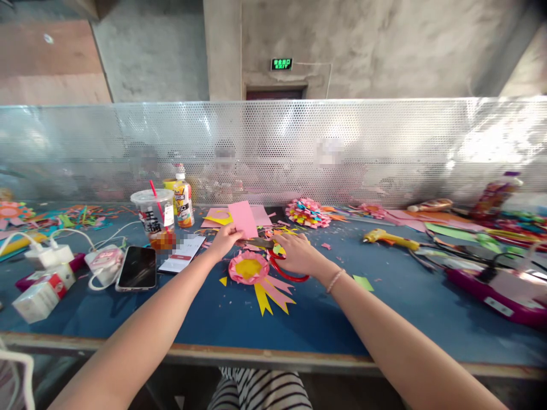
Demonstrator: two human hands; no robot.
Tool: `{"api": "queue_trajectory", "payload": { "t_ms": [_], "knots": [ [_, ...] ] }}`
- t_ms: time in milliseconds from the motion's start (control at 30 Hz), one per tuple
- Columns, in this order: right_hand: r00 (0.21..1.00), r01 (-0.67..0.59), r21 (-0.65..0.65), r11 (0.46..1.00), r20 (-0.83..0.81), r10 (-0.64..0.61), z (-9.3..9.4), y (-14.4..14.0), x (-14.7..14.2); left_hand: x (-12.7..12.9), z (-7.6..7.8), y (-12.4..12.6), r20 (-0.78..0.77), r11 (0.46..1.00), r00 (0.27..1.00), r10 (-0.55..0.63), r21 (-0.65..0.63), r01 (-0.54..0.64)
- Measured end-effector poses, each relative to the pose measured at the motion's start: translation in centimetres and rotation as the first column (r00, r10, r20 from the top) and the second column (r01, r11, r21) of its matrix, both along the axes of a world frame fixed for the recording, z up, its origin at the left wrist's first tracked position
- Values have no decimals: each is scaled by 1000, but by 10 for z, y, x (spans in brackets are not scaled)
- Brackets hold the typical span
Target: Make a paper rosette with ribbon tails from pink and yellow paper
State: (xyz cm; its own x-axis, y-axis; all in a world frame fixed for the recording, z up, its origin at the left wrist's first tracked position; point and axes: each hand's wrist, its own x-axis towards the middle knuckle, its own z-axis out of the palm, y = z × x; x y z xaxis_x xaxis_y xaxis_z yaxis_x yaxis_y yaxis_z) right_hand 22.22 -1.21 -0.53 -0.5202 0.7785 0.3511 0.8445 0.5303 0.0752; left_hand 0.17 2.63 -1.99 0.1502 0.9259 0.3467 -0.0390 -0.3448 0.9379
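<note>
Head view. Left hand [224, 239]: pinches the lower edge of a pink rectangular paper sheet [243, 218], held upright above the blue bench [342, 307], centre. Right hand [299, 254]: closed around red-handled scissors [285, 267], blades meeting the sheet's base. Pink-and-yellow paper rosette with ribbon tails [252, 272]: flat, just near of both hands. Black smartphone [137, 267]: left.

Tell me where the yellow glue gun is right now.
The yellow glue gun lies on the blue table, right of the right hand, beyond the small green paper scrap.
</note>
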Motion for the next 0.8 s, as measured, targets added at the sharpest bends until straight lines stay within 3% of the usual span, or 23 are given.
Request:
{"api": "queue_trajectory", "payload": {
  "t_ms": [200,467,567,667,800],
  "knots": [
    [1000,8,12,1000,-10,-8,-1,4,2,-4,-4,9,13,996,997,81,34,-81],
    [992,125,7,992,-31,-125,-3,11,6,-17,-15,29,-94,912,909,407,98,-398],
    [977,202,-8,979,-60,-202,-3,15,8,-20,-14,29,-199,869,848,492,172,-464],
    [961,259,-24,965,-95,-260,-2,18,10,-20,-12,27,-308,795,734,605,291,-533],
    [949,288,-49,956,-120,-292,0,19,11,-21,-9,24,-325,722,648,689,385,-575]
  ]
}}
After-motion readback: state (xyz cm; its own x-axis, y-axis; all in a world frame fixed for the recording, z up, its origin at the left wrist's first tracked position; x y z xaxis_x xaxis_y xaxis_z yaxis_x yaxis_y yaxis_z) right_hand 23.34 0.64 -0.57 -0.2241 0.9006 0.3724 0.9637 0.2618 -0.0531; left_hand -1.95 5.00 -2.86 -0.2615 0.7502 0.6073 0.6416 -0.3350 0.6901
